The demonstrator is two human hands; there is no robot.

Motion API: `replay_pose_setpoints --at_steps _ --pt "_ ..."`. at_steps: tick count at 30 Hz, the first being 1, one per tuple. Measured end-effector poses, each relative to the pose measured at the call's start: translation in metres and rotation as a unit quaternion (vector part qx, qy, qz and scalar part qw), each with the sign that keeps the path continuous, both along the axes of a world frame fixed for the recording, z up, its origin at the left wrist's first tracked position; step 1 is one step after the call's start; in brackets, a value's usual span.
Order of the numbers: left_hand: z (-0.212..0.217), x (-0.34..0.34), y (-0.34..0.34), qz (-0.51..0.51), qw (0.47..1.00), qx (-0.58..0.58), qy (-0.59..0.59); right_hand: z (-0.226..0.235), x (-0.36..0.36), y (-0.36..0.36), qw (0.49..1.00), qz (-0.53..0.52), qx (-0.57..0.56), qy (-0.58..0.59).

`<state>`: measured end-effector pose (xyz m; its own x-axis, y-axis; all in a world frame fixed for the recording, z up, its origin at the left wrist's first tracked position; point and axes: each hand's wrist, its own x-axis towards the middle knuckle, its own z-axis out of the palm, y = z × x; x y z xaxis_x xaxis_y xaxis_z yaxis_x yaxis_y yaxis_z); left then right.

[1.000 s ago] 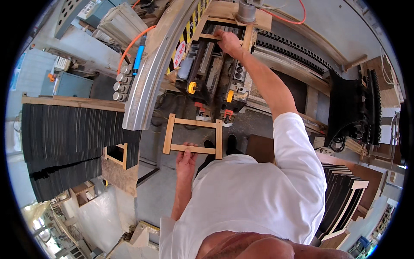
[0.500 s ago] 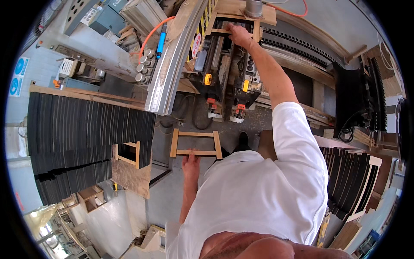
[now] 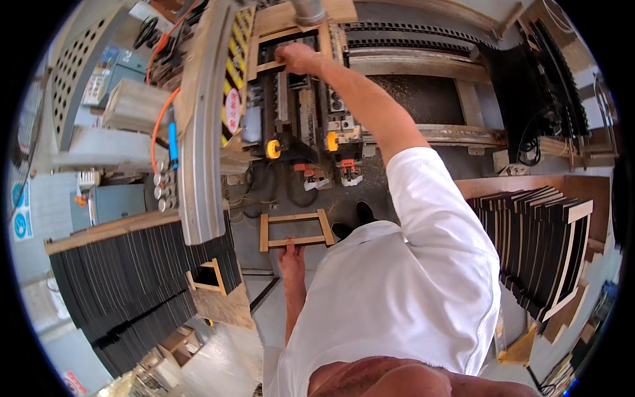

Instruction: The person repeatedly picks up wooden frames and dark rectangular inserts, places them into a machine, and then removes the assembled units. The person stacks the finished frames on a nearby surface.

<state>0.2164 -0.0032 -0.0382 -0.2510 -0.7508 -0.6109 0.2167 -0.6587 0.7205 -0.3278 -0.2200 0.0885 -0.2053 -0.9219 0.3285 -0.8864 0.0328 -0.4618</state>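
Note:
My left hand [image 3: 291,255] hangs low at my side and grips the near rail of a small wooden frame [image 3: 296,229], a light rectangle with a cross bar. My right hand [image 3: 297,58] is stretched far forward and closed on another wooden frame [image 3: 264,41] that lies on the bed of a woodworking machine [image 3: 297,119] with yellow knobs. My white sleeve [image 3: 423,218] covers the right upper arm.
A long curved metal guard [image 3: 202,152] runs down the machine's left side. Stacks of black-faced panels stand at left [image 3: 126,291] and right [image 3: 542,245]. One more wooden frame [image 3: 208,278] rests on the left stack. Cables [image 3: 536,132] hang at right.
The view has swung, so the machine and stacks shifted in the picture. My left hand still holds the low frame, and my right hand stays on the frame on the machine.

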Motion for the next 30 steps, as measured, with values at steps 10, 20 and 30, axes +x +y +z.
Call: replay_pose_setpoints --at_steps 10,20,30 --pt "0.004 -0.041 -0.013 -0.044 0.999 -0.017 -0.014 0.009 -0.002 0.011 0.998 0.033 0.055 0.022" --pt "0.012 -0.057 -0.005 -0.034 0.998 -0.033 -0.047 0.016 0.002 0.013 0.994 0.022 0.087 0.063" --pt "-0.002 -0.045 0.001 0.033 0.998 -0.025 -0.042 0.017 -0.001 0.008 0.992 0.028 0.101 0.077"
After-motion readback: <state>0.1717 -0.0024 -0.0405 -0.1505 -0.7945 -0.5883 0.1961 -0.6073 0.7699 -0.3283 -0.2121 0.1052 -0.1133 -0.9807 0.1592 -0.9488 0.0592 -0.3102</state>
